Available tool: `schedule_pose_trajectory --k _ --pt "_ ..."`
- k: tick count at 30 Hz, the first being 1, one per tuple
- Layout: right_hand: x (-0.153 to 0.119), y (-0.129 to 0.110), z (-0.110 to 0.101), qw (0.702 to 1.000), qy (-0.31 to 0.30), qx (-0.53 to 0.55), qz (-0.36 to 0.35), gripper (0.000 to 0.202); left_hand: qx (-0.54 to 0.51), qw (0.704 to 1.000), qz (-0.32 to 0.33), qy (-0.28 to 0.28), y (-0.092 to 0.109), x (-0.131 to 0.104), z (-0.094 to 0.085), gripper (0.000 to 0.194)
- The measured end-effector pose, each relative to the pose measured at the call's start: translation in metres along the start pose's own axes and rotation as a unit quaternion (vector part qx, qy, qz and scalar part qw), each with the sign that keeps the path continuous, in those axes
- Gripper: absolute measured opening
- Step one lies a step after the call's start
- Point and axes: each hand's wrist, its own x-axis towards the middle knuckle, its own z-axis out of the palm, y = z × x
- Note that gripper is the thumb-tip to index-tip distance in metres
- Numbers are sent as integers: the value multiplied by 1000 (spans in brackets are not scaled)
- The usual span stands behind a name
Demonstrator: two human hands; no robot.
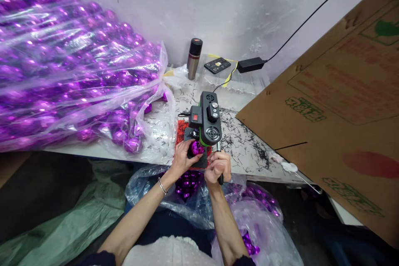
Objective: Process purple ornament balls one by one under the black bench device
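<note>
A shiny purple ball sits under the head of a small black machine with round vents, silver knobs and a red switch. Thumb and fingers of my left hand close around the ball from its left and near sides. My right hand is wrapped round the lever handle at the machine's right side. Beneath the machine lies a red mat. Just below the table edge, more purple balls lie in a clear plastic bag at my lap.
A large clear bag of purple balls fills the left. A thermos, a dark phone-like slab and a power adapter are at the back. Black scraps litter the white table. A cardboard box stands at right.
</note>
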Motion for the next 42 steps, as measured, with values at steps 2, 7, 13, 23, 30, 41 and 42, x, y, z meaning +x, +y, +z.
schedule_pose_trajectory --k 2,7,13,23,30,41,42 --pt "-1 1 3 1000 8 10 4 38 -3 1000 4 -1 0 1 -1 52" --pt "-4 6 8 1000 14 13 -21 39 -17 1000 11 -6 -1 3 -2 50" --pt "15 -8 -1 1000 -5 6 6 40 -32 999 14 -4 2 8 0 52" --pt "42 -31 -11 995 -19 21 94 43 7 988 150 -25 11 -64 -48 68" --pt "25 -20 -9 996 -8 25 87 42 248 968 -32 21 -32 92 -127 43" --pt "24 -21 -7 996 -8 36 85 42 279 947 -157 -40 -47 148 -168 53" --pt "24 -21 -8 996 -10 36 83 42 214 963 -160 -29 -44 144 -169 57"
